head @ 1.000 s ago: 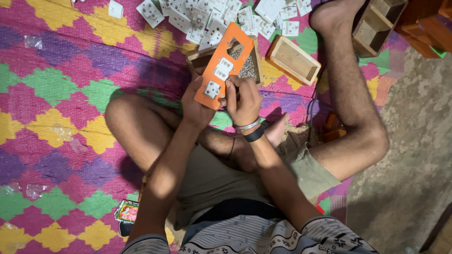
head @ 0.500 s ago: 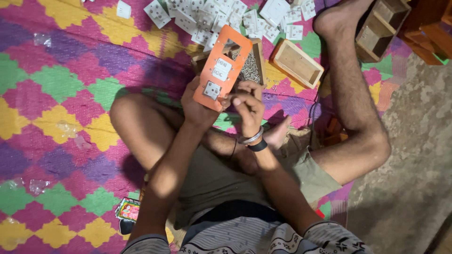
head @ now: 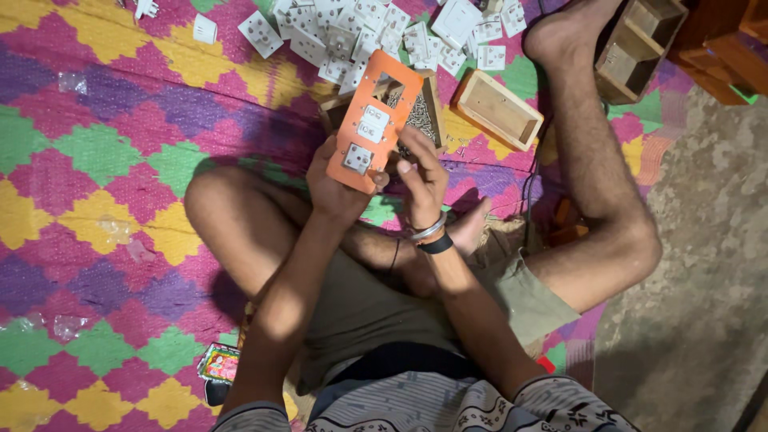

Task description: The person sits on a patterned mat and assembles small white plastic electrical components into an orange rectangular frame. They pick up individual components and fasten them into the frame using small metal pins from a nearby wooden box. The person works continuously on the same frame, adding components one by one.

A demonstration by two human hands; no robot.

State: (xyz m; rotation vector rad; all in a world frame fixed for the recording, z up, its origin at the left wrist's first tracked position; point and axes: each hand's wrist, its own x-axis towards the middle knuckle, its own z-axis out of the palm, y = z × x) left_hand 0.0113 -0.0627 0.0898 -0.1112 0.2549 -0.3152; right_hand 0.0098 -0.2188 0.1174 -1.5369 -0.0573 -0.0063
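Both hands, left hand [head: 336, 188] and right hand [head: 422, 178], clamp orange switch plate [head: 374, 132] edges above wooden tray [head: 498, 108].

A small, colourful printed packet [head: 219, 362] lay on the patterned mat by the person's left elbow, flat and roughly square, with a green border and pink and yellow print in the middle. A dark flat thing [head: 216, 391] showed just below it, touching its lower edge. No signs or screens were in view.
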